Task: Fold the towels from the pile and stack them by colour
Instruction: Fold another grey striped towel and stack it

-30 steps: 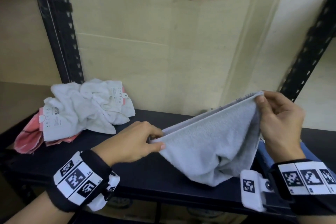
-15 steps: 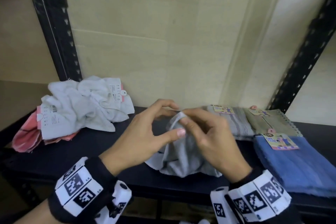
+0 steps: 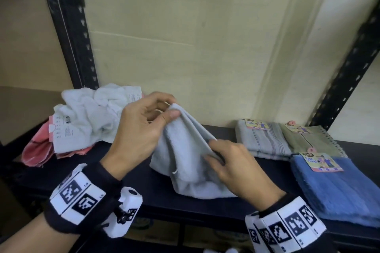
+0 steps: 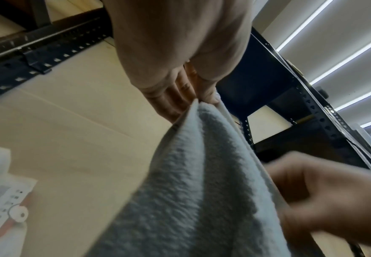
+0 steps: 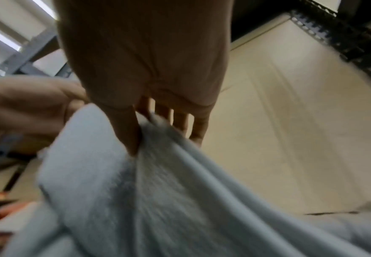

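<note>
A light grey towel (image 3: 185, 162) hangs from my left hand (image 3: 164, 113), which pinches its gathered top corners above the dark shelf (image 3: 156, 201). The towel's lower part rests on the shelf. My right hand (image 3: 213, 150) pinches the towel's right edge lower down, thumb against fingers. In the left wrist view the left hand (image 4: 202, 99) grips the towel (image 4: 191, 182) at its peak. The right wrist view shows the right hand (image 5: 144, 139) pinching a fold of the towel (image 5: 136, 200). An unfolded pile (image 3: 88, 121) of white and pink towels lies at the left.
Folded towels lie at the right: a grey striped one (image 3: 261, 139), an olive one (image 3: 308, 139) and a blue one (image 3: 339, 189), each with a paper label. Black slotted uprights (image 3: 70, 33) frame the shelf, with a pale board behind.
One second ago the towel was stretched between both hands. The hands came together, the left took both top corners, and the right has slid down along the right edge.
</note>
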